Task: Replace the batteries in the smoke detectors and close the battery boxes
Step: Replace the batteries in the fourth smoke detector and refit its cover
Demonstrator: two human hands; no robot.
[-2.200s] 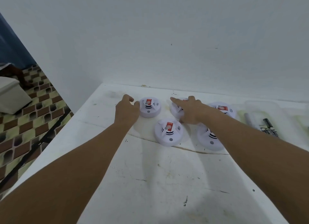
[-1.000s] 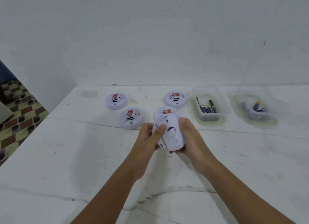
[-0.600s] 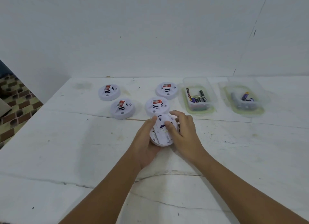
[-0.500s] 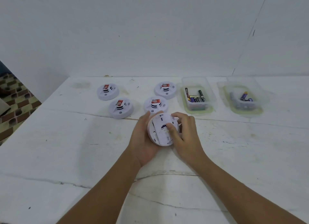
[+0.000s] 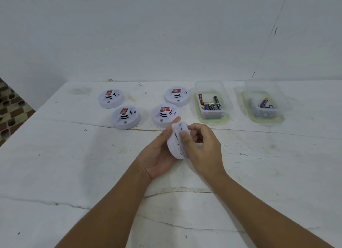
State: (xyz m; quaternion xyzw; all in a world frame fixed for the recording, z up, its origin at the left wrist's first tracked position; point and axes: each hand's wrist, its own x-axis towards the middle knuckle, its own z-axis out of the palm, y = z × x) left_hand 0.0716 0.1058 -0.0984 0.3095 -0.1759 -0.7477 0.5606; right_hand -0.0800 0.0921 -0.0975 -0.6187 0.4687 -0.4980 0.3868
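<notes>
Both hands are busy with one smoke detector (image 5: 176,142), tipped up on edge above the bench (image 5: 74,173). The left hand (image 5: 159,153) cups it from behind; the right hand (image 5: 201,146) has thumb and fingers curled onto its back face, probably working the battery cover open. I'd keep the left palm firm so the shell doesn't twist, and pry gently with the thumb, since those tabs snap easily. Four more detectors (image 5: 125,116) sit just beyond the left hand, the nearest almost touching its fingertips. The battery tray (image 5: 212,116) lies beyond the right hand, and a second tray (image 5: 266,118) further right. There's plenty of room toward the body.
</notes>
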